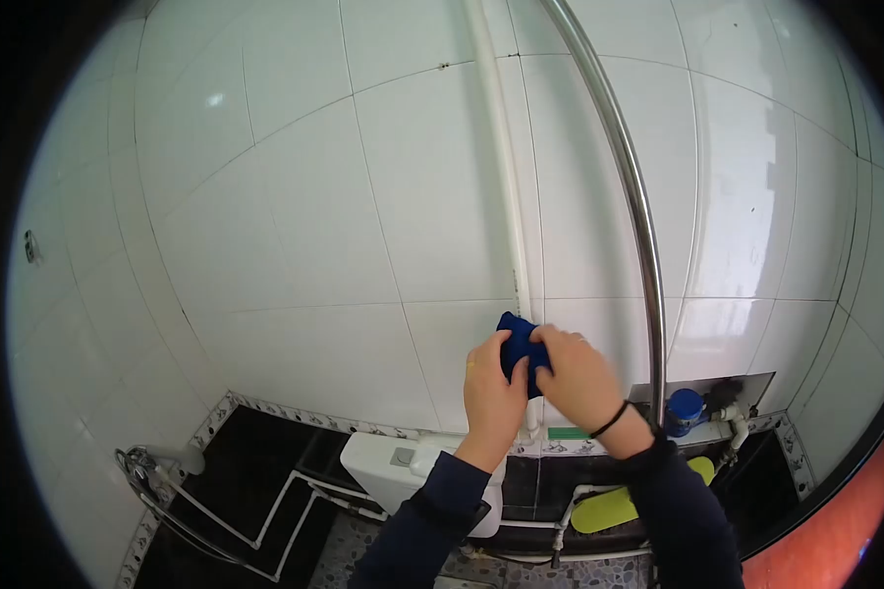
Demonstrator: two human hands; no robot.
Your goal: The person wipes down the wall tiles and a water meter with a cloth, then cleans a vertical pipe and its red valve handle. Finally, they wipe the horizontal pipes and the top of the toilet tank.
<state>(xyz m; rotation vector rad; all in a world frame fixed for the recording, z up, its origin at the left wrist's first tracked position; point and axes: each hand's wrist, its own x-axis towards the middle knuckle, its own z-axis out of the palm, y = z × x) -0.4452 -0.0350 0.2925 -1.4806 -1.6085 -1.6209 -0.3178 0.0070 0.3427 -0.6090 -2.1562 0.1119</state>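
Both hands grip a dark blue cloth (pixel 521 348) in front of the white vertical pipe (pixel 506 187) on the tiled wall. My left hand (pixel 493 398) has its fingers and thumb closed on the cloth's left side. On the other side, my right hand (pixel 584 383) is bent over the cloth with its fingers closed. The pipe shows above the cloth and again just below it. Whether the cloth wraps fully around the pipe is hidden by the hands. A black band (pixel 611 419) circles the right wrist.
A curved metal rail (pixel 627 147) runs close on the right. Below stands a white toilet tank (pixel 373 461). A blue-lidded container (pixel 685 404) sits in a wall recess beside pipes, near a yellow-green object (pixel 599 510). A shower fitting (pixel 139 461) is at lower left.
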